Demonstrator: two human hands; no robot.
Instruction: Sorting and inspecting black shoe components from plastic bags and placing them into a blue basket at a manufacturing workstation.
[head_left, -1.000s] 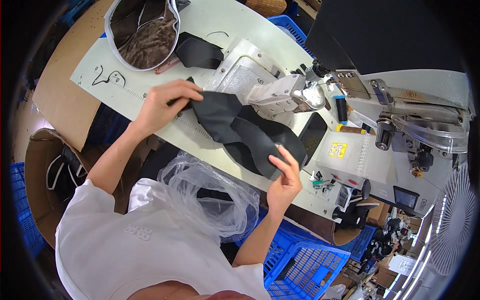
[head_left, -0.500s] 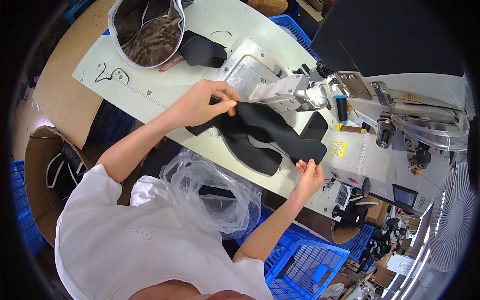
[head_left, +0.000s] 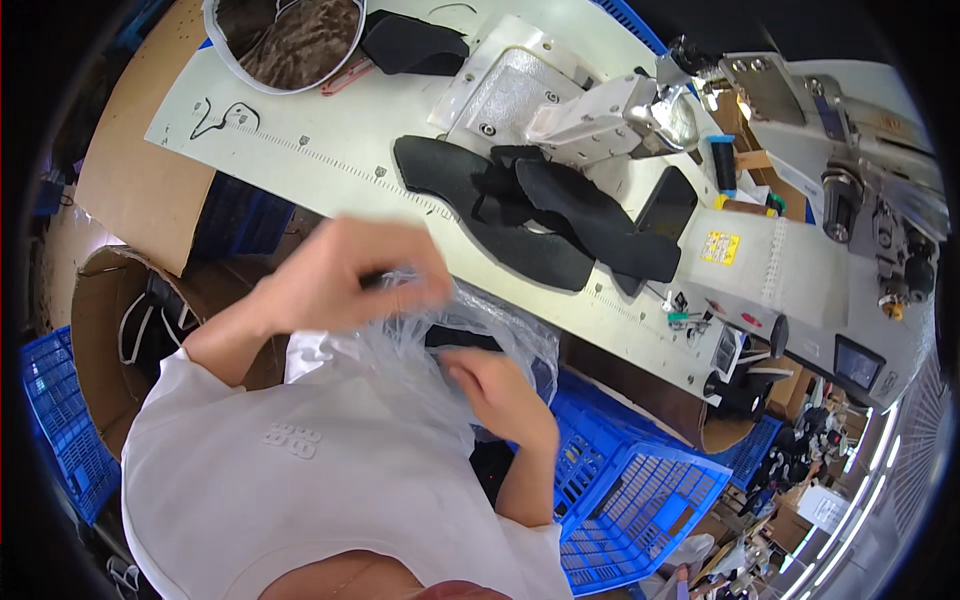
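Clear plastic bag between two hands, left hand and right hand.

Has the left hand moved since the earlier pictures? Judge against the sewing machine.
Yes. The left hand has come off the black fabric beside the sewing machine, toward the body, onto the plastic bag.

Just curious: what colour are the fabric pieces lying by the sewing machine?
Black, plain; the fabric pieces show clearly in the head view.

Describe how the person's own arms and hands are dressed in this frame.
Both forearms are bare, as are the left hand and the right hand: no gloves, and no watch or rings that I can make out. A white short-sleeved T-shirt covers the upper arms.
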